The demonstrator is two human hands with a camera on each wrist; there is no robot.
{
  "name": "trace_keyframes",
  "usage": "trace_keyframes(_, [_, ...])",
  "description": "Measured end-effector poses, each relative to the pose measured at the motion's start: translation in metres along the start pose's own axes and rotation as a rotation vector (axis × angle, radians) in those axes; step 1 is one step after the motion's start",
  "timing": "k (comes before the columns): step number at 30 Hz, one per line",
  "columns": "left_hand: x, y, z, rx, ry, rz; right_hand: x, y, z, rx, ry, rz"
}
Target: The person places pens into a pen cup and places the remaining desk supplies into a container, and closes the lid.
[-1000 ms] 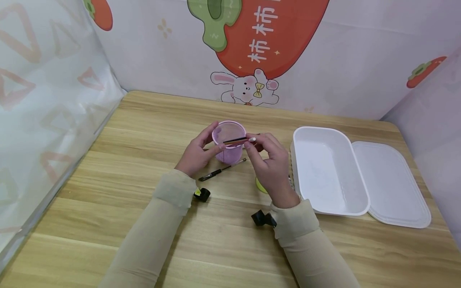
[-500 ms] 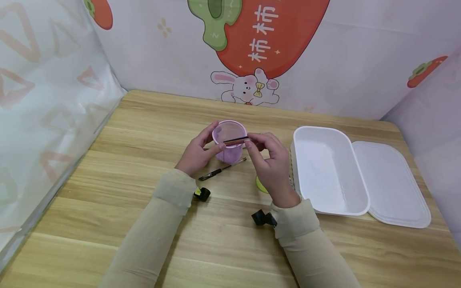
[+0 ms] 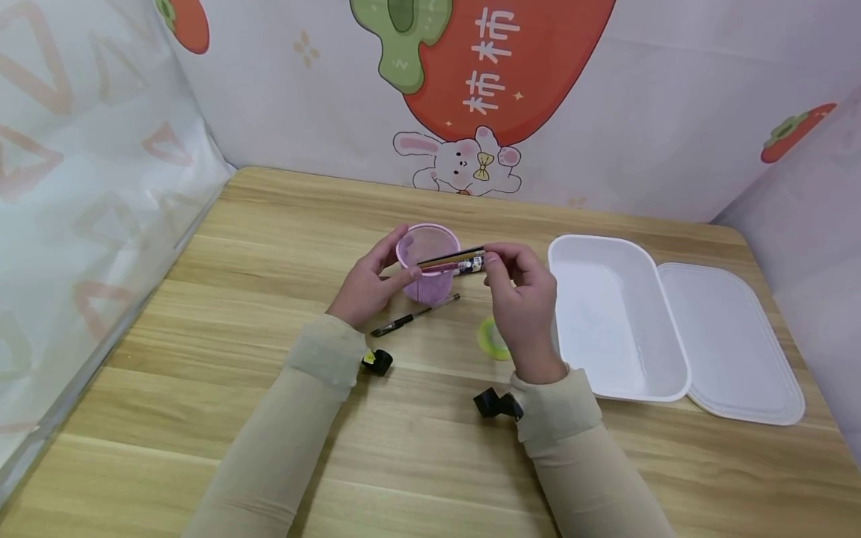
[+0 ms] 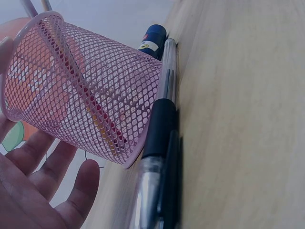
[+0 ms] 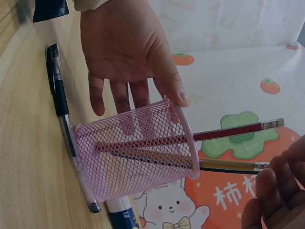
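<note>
Fingers of the left hand [image 3: 366,289] hold the pink cup [image 3: 429,288] upright on the surface [image 3: 410,471], a red pencil [image 5: 233,131] leaning inside. Whether fingers of the right hand [image 3: 526,302] pinch the yellow pencil [image 5: 228,164], I cannot tell.

1. A wood-grained tabletop [image 3: 262,246] is stretching out in front of me, its far corners rounding off.
2. Behind it, a white printed backdrop [image 3: 659,149] is rising like a wall; a huge orange-red fruit print [image 3: 538,67] with a green top is dominating it, carrying white characters.
3. A cartoon rabbit [image 3: 457,161] is sprawling below the fruit.
4. On the left, a pale sheet [image 3: 87,172] with faint reddish triangles is catching a soft sheen.
5. Another pale panel [image 3: 807,224] is enclosing the right side.
</note>
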State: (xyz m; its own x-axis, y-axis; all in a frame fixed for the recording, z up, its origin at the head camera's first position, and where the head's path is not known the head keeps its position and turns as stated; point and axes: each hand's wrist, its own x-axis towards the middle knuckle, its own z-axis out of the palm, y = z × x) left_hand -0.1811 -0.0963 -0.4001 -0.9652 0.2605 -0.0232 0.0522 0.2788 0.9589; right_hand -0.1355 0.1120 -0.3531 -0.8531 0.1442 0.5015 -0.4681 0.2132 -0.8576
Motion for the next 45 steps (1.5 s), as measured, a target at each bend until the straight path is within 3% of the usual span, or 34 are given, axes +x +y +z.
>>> trace_keyframes(7, [-0.006,0.013,0.0,0.014,-0.004,0.005,0.002,0.005,-0.001,0.055,-0.027,0.148])
trace_keyframes(16, [-0.005,0.01,0.001,-0.012,-0.004,0.007,0.002,0.034,0.0,0.083,-0.037,0.166])
trace_keyframes(20, [-0.005,0.009,0.0,-0.01,-0.005,0.001,0.001,0.04,0.001,0.025,-0.099,0.237])
trace_keyframes(30, [-0.005,0.01,0.0,0.003,-0.002,0.001,-0.003,0.06,0.011,-0.24,-0.386,0.45])
trace_keyframes(33, [-0.006,0.01,0.001,0.012,-0.002,-0.002,-0.005,0.063,0.015,-0.302,-0.427,0.503])
trace_keyframes(40, [-0.006,0.012,0.001,0.019,-0.001,-0.008,-0.009,0.065,0.02,-0.375,-0.464,0.553])
trace_keyframes(45, [-0.007,0.012,0.0,0.019,-0.003,-0.004,-0.01,0.067,0.021,-0.432,-0.536,0.578])
